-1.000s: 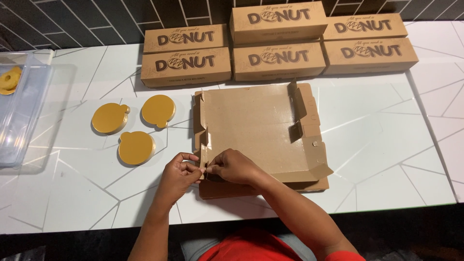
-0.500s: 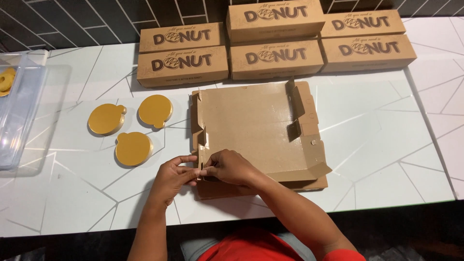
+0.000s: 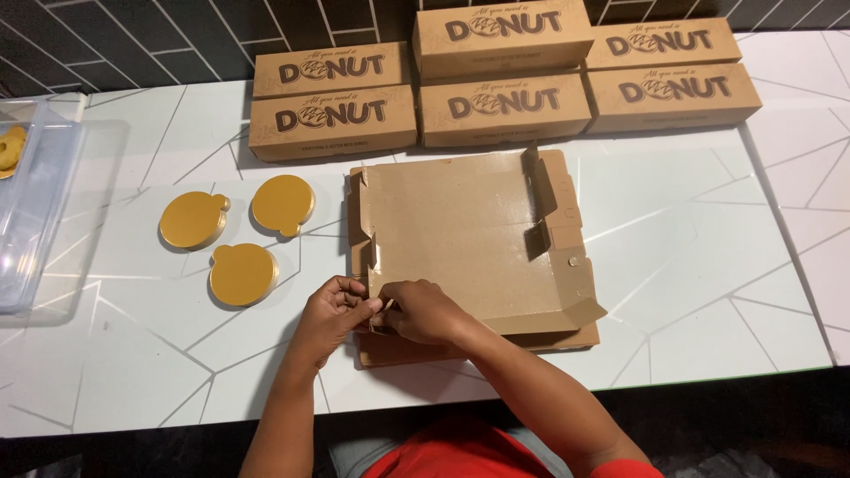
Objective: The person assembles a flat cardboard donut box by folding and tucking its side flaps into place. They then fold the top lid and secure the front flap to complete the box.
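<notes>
Brown cardboard box blank (image 3: 469,239), unfolded, lies flat at table (image 3: 691,292) centre. L hand (image 3: 332,312) and R hand (image 3: 425,312) meet at its 7 o'clock corner, fingertips pinched together on a small corner flap (image 3: 379,305). Side flaps at 3 o'clock stand partly up. Three gold round cake boards (image 3: 241,273) at 9 o'clock, apart from blank. Five closed donut boxes (image 3: 506,108) at 12 o'clock. Clear plastic tub (image 3: 35,212) far at 9 o'clock.

The white counter (image 3: 691,292) carries a flat cardboard box (image 3: 460,235), gold discs (image 3: 241,273), closed boxes (image 3: 505,106), a clear tray (image 3: 35,212).
</notes>
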